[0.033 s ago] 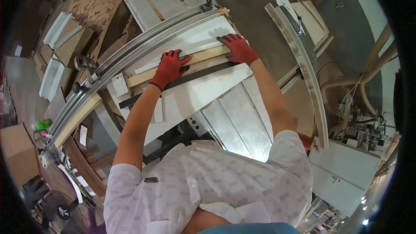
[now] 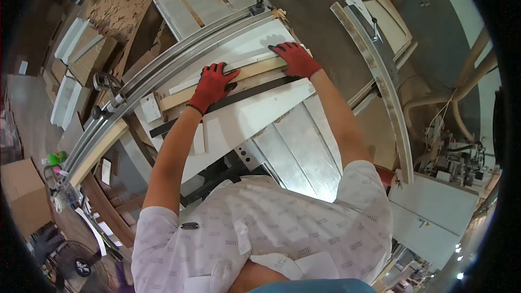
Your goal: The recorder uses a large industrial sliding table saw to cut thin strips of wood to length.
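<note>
Red gloves with black fingertips cover both my hands. My left hand (image 2: 210, 88) lies across a pale wooden strip (image 2: 255, 69), its fingers bent over the far side and its thumb on the near side. Towards the strip's right end, my right hand (image 2: 297, 61) clasps it the same way, fingertips touching the thin white strip (image 2: 190, 82) alongside. A black bar (image 2: 247, 96) runs parallel on the near side, partly behind my left wrist. All of these rest on a large white board (image 2: 244, 125). A small white block (image 2: 150, 108) sits by the wooden strip's left end.
A metal rail (image 2: 179, 54) curves along the board's far side, with a clamp-like fitting (image 2: 108, 84) at left. Nearer me is a grooved metal machine table (image 2: 298, 135). Another long rail (image 2: 374, 87) stands at right. Cardboard scraps (image 2: 122, 2) are piled at far left.
My right hand has shifted very slightly to the left. My left hand stays in the same place on the wooden strip.
</note>
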`<action>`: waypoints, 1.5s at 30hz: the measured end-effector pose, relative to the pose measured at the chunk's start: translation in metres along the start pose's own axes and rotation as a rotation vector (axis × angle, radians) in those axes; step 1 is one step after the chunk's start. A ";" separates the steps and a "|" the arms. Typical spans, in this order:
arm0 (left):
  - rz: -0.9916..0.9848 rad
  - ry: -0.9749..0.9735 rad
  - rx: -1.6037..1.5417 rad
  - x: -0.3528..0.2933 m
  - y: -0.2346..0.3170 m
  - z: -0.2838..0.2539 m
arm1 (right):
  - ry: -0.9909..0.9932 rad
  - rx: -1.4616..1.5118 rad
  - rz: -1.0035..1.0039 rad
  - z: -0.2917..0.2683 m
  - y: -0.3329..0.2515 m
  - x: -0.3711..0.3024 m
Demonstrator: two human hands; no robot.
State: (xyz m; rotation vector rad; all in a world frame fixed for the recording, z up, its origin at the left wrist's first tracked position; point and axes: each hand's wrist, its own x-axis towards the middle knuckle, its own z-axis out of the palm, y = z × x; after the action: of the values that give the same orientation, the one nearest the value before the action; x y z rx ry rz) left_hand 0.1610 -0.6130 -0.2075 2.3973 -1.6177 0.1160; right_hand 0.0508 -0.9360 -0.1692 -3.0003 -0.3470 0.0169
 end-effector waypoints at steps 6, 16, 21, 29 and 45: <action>0.002 -0.011 -0.006 0.014 0.010 -0.012 | -0.134 0.051 0.014 0.015 0.029 0.014; -0.013 -0.058 0.035 0.012 0.014 -0.002 | 0.045 0.078 -0.053 0.027 0.002 0.011; -0.011 -0.136 0.019 0.013 0.019 -0.002 | 0.115 0.134 -0.101 0.029 -0.007 0.013; -0.024 0.036 -0.084 0.003 0.001 0.001 | 0.264 0.165 -0.204 0.043 -0.008 0.040; -0.033 0.043 -0.099 -0.003 0.005 0.000 | 0.228 0.806 0.135 0.063 0.011 0.033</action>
State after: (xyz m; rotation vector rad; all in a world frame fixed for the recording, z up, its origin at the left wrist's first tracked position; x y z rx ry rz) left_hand 0.1554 -0.6122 -0.2073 2.3304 -1.5273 0.0788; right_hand 0.0840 -0.9315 -0.2330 -2.1907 -0.0762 -0.1374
